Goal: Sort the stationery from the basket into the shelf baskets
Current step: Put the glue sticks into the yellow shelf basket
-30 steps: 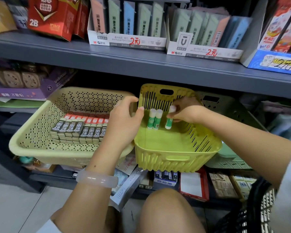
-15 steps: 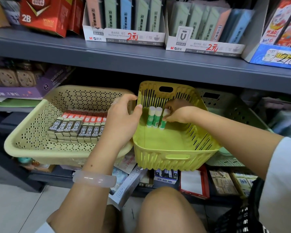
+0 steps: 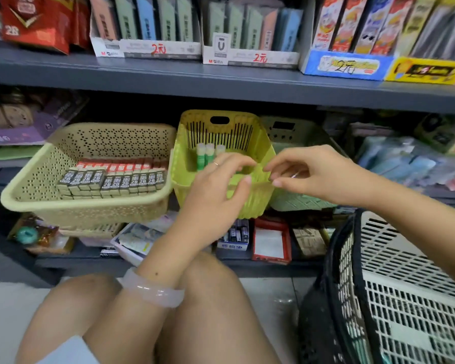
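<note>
A yellow-green slotted basket (image 3: 258, 143) stands on the lower shelf with three green-and-white glue sticks (image 3: 206, 156) upright against its back wall. My left hand (image 3: 216, 190) hovers over the basket's front rim, fingers loosely curled, and I see nothing in it. My right hand (image 3: 310, 174) is just outside the basket's right rim, empty, with its fingers relaxed. To the left, a beige perforated basket (image 3: 37, 179) holds rows of 2B lead boxes (image 3: 111, 179). The white source basket (image 3: 410, 292) with a black rim sits at the lower right.
A grey shelf board (image 3: 221, 82) overhangs the baskets and carries display boxes of stationery. A pale green basket (image 3: 300, 132) sits behind the yellow-green one. Small boxes and packets lie on the bottom shelf. My knees are at the bottom centre.
My right hand let go of the third glue stick and pulled back out of the basket to the right. My left hand left the basket's left rim and moved right, over its front.
</note>
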